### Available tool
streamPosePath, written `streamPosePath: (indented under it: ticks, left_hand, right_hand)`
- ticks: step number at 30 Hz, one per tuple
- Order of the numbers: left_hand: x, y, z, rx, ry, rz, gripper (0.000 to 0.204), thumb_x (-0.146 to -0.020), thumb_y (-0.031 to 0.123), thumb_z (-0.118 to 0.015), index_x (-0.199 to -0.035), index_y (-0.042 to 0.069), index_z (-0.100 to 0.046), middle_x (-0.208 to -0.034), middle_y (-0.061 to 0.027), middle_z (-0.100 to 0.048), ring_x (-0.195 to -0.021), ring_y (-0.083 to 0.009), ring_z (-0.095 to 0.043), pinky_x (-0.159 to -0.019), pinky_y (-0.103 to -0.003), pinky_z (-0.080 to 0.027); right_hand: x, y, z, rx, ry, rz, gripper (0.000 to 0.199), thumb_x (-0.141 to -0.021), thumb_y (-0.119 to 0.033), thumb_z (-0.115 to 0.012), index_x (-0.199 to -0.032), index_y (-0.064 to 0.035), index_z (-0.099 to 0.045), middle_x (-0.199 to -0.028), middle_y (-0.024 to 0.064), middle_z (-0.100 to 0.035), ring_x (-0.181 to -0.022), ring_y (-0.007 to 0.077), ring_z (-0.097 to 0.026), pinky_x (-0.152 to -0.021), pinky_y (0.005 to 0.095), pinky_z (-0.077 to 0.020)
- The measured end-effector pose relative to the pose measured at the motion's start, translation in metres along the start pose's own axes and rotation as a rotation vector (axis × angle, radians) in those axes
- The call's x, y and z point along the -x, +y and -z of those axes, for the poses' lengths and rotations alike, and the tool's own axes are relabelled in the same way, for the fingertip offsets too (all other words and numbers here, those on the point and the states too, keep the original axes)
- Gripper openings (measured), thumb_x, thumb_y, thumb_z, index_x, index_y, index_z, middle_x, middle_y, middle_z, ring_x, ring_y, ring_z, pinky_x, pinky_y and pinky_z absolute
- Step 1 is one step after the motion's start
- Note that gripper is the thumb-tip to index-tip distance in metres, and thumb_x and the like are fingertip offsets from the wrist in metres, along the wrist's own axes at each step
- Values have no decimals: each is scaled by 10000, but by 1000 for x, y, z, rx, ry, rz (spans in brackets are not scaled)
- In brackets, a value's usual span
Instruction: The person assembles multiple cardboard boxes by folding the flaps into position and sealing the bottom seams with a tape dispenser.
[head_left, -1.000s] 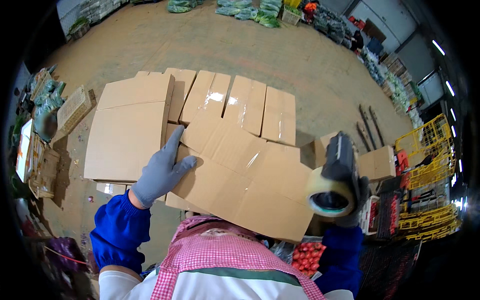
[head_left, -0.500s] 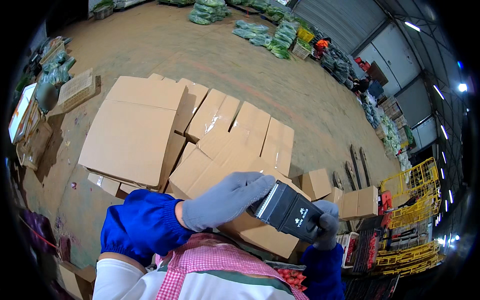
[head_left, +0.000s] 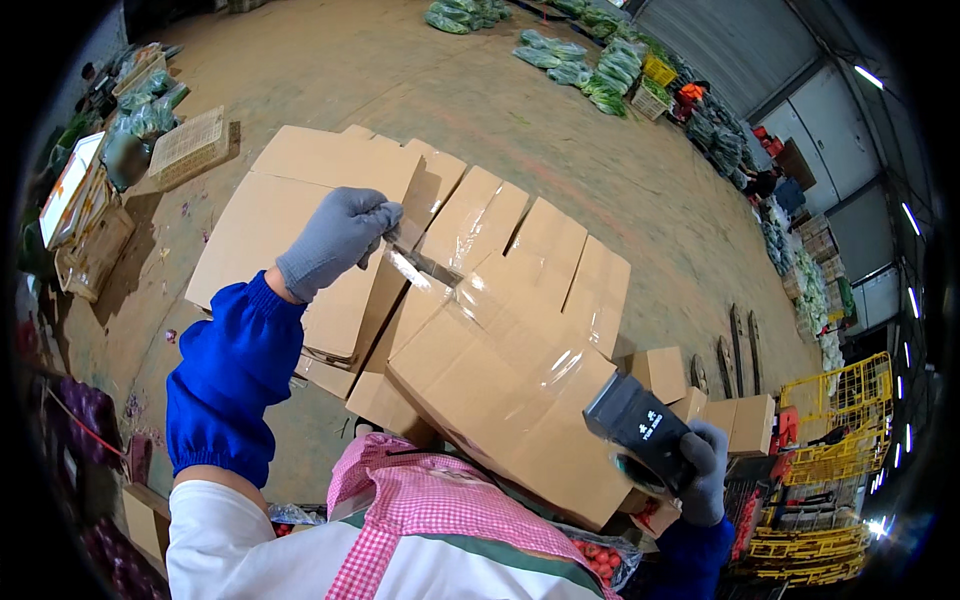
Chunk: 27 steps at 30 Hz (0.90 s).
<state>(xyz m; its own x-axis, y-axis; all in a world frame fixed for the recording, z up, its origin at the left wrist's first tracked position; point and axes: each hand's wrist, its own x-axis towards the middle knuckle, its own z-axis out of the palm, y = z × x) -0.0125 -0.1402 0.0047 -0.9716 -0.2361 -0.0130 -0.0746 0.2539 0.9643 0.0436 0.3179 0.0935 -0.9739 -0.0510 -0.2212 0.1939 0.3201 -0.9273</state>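
Observation:
My left hand [head_left: 345, 240], in a grey glove, is closed in a pinch on the end of a strip of clear packing tape [head_left: 438, 268]. The strip shines above the far left edge of a brown cardboard box [head_left: 500, 350] in front of me. In my right hand [head_left: 708, 470], also gloved, is a black tape dispenser [head_left: 645, 425], tilted over the box's right end. Glare along the box top suggests tape running toward the dispenser; how much of it lies flat I cannot tell.
Flat stacked cardboard [head_left: 300, 190] lies at the left, with several taped boxes [head_left: 475, 215] behind the front one. Smaller boxes [head_left: 740, 425] and yellow metal frames [head_left: 835, 395] stand at the right. A plastic crate [head_left: 190, 148] sits far left; red produce [head_left: 600, 558] shows near my apron.
My left hand has moved from the dispenser's front to the far left with the tape end. The dispenser in my right hand has shifted right, and a tape strip now shows at the box.

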Motion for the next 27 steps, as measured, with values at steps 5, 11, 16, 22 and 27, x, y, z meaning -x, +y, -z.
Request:
streamPosePath:
  ticks: [5, 11, 16, 22, 27]
  left_hand:
    - [-16, -22, -3, -62, -96, 56, 295, -935, 227, -557, -743, 19, -640, -640, -29, -589, -496, -78, -496, -425, -230, -429]
    - [-26, -108, -41, -324, -203, -67, 312, -907, 265, -601, -738, 6, -649, -599, -106, -587, -568, -144, -571, -537, -320, -479]
    - [2, -120, -93, -353, -187, -104, 417, -931, 377, -544, -781, -4, -626, -712, -217, -607, -653, -392, -580, -602, -409, -473]
    - [11, -114, -94, -268, -268, 17, 509, -960, 457, -444, -874, 15, -681, -809, -248, -640, -736, -419, -604, -682, -435, -494]
    - [5, -164, -100, -313, -536, 184, 588, -957, 537, -403, -1000, 4, -648, -884, -251, -661, -741, -403, -635, -692, -460, -491]
  right_hand:
    - [-4, -16, -17, 82, 27, -123, 391, -742, -357, -618, -796, 30, -592, -682, 58, -580, -610, 133, -564, -553, 227, -458]
    - [-19, -10, -25, 114, 56, -114, 378, -706, -306, -625, -766, 67, -609, -643, 72, -575, -541, 122, -526, -483, 243, -422]
    - [-26, -5, -27, 84, 75, -68, 278, -737, -246, -610, -661, 19, -573, -560, 45, -531, -459, 92, -454, -402, 236, -337]
    - [-22, -12, -33, 180, 33, -103, 307, -797, -223, -522, -575, -28, -438, -601, 22, -365, -580, 111, -381, -555, 255, -320]
    - [-24, -3, -24, 186, 69, -40, 256, -761, -226, -588, -595, -50, -506, -543, -2, -474, -468, 76, -400, -419, 229, -300]
